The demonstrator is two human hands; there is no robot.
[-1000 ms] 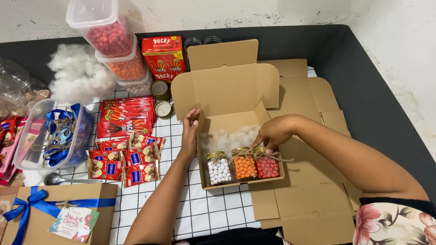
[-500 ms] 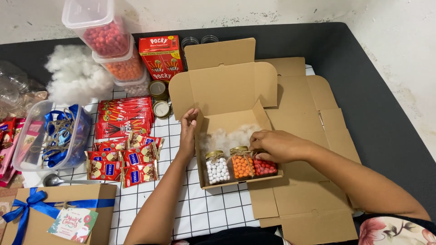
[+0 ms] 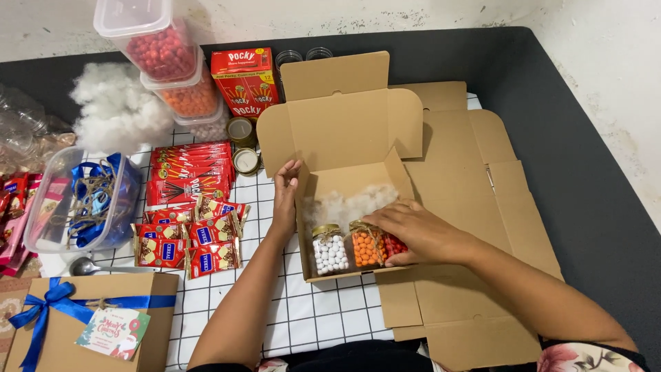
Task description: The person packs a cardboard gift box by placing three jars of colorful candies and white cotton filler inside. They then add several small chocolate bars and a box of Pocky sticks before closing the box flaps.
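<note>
An open brown cardboard box (image 3: 344, 131) lies in the middle, with white stuffing (image 3: 344, 203) at its back. Three small jars stand in a row at its front: white beads (image 3: 329, 249), orange beads (image 3: 365, 244) and red beads (image 3: 394, 244). My right hand (image 3: 420, 231) lies flat over the red-bead jar and touches the orange one. My left hand (image 3: 284, 196) rests against the box's left wall, fingers up.
Red snack packets (image 3: 189, 179) and sachets (image 3: 186, 238) lie left of the box. Stacked clear tubs of beads (image 3: 165, 62), a red snack carton (image 3: 244, 79), stuffing (image 3: 117, 110), a ribbon tub (image 3: 82, 200), a ribboned gift box (image 3: 89, 327) and flat cardboard (image 3: 475, 193) surround it.
My right hand has come down from the back right of the box onto the red-bead jar and now covers it. My left hand stays on the box's left wall.
</note>
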